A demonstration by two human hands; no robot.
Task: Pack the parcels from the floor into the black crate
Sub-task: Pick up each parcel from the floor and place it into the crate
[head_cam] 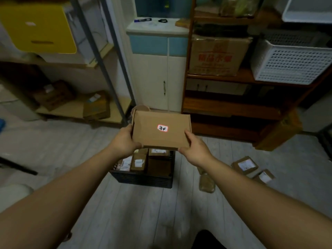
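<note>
I hold a flat brown cardboard parcel [158,135] with a small white label in mid-air, above the black crate [143,179]. My left hand [124,141] grips its left edge and my right hand [195,148] grips its lower right corner. The crate stands on the floor below the parcel and contains several brown labelled parcels [138,161]. Two small labelled parcels [245,165] [264,177] lie on the floor to the right. A brown padded package [206,182] lies just right of the crate.
A white cabinet [158,72] stands behind the crate. A wooden shelf unit [233,105] at the right holds a cardboard box and white baskets [291,63]. A metal-framed shelf [80,108] at the left holds more boxes. A tall brown box [280,130] leans by the wooden shelf.
</note>
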